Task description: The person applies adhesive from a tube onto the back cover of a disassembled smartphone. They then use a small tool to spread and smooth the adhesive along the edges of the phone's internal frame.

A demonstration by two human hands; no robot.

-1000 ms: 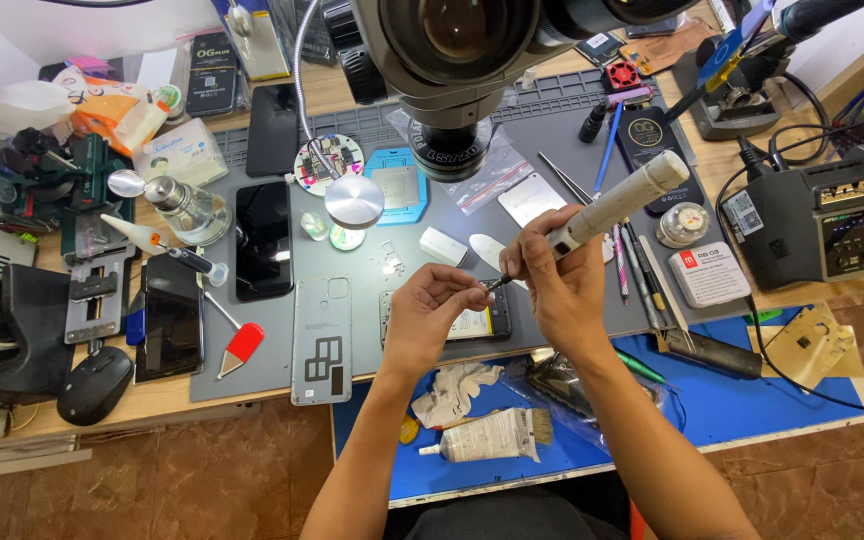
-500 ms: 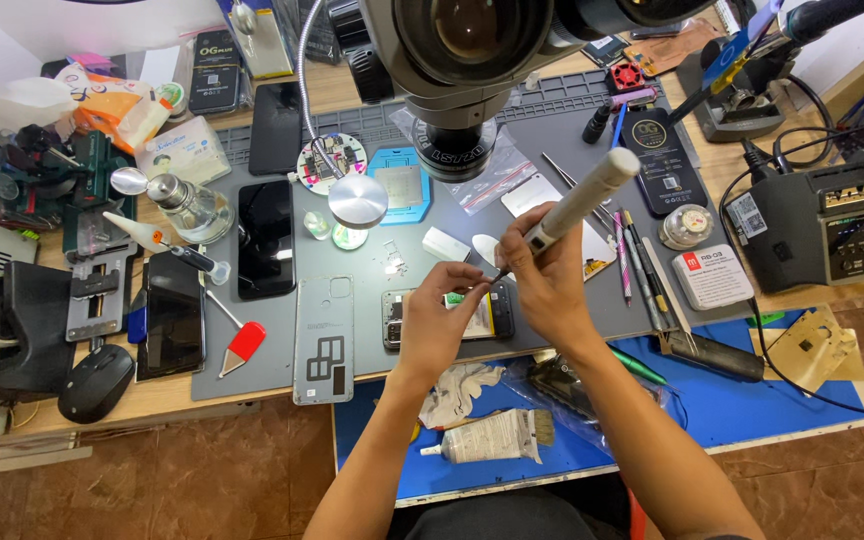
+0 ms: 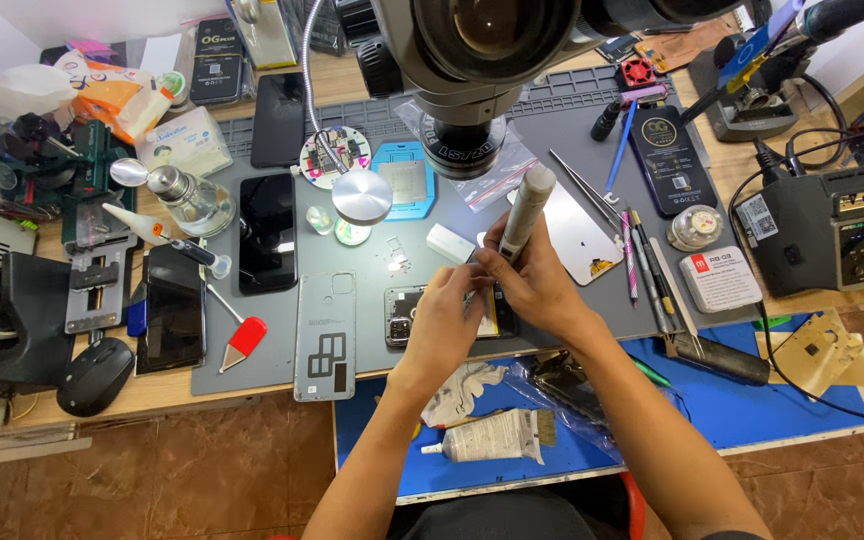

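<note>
My right hand [image 3: 537, 283] grips a grey pen-shaped electric screwdriver [image 3: 525, 212], held nearly upright with its tip down at an opened phone [image 3: 407, 316] on the grey work mat [image 3: 282, 345]. My left hand [image 3: 445, 318] rests on that phone and steadies it; its fingers meet the screwdriver's tip. Both hands hide most of the phone's right half. A grey phone back cover [image 3: 325, 337] lies just left of it.
A microscope head [image 3: 472, 60] hangs over the mat. Black phones [image 3: 267, 232], a red-tipped pry tool [image 3: 243, 338], tweezers [image 3: 584, 190], a silver back plate [image 3: 582, 245] and a soldering station [image 3: 847, 235] surround the hands. A glue tube [image 3: 487, 438] lies on the blue mat [image 3: 732, 410].
The screwdriver has swung from a slant toward the right to nearly upright. Both hands have drawn closer together over the opened phone.
</note>
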